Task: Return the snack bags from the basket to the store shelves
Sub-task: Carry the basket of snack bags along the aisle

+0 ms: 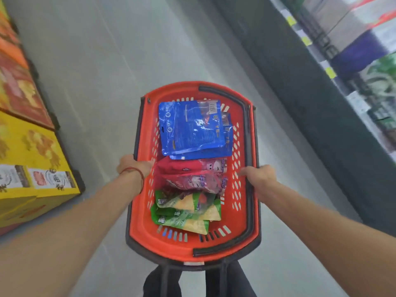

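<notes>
I carry a red plastic basket (175, 246) in front of me over the aisle floor. My left hand (133, 167) grips its left rim, and my right hand (259, 175) grips the right rim beside the folded black handle (248, 146). Inside lie blue snack bags (190, 127) at the far end, red bags (192, 176) in the middle and green-and-yellow bags (184, 213) nearest me.
Yellow and red cartons (27, 151) are stacked on the left of the aisle. A dark shelf unit (334, 86) with blurred packaged goods runs along the right. Grey floor (120, 61) stretches ahead between them. My dark trouser legs (162, 284) show under the basket.
</notes>
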`<state>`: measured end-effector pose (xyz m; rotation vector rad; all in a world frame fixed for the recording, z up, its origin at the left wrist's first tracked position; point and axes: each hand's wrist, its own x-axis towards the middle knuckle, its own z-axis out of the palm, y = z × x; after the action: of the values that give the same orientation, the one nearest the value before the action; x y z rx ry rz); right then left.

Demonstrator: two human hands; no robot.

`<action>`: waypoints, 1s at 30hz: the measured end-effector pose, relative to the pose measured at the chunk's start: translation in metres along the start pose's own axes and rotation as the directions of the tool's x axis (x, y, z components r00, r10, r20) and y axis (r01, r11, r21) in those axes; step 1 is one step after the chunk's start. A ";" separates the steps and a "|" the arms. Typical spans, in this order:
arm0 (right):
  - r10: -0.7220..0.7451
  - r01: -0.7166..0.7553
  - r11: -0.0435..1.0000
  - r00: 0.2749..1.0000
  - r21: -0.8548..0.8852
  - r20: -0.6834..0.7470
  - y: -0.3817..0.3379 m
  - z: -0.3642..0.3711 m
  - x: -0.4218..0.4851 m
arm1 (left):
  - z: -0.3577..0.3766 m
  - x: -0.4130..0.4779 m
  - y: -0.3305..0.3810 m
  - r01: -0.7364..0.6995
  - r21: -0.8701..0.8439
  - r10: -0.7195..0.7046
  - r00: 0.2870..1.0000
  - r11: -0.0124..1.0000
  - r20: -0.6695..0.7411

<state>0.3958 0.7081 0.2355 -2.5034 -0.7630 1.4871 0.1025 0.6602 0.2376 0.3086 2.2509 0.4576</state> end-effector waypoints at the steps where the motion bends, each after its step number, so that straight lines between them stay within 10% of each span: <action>1: 0.005 -0.004 0.999 1.000 0.032 -0.011 -0.001 -0.011 -0.006 | -0.001 -0.005 0.013 -0.023 0.011 0.023 1.000 1.000 0.019; 13: 0.212 -0.159 0.901 0.973 0.404 -0.089 0.004 -0.120 -0.018 | 0.059 -0.077 0.170 -0.301 0.295 0.264 0.951 0.907 0.160; 30: 0.241 -0.131 0.882 0.951 0.452 -0.196 -0.144 -0.201 -0.001 | 0.100 -0.074 0.384 -0.437 0.323 0.314 0.875 0.840 0.367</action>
<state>0.5153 0.8599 0.3888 -2.3901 -0.1250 1.1928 0.2544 1.0034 0.3872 0.9884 1.9612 0.1294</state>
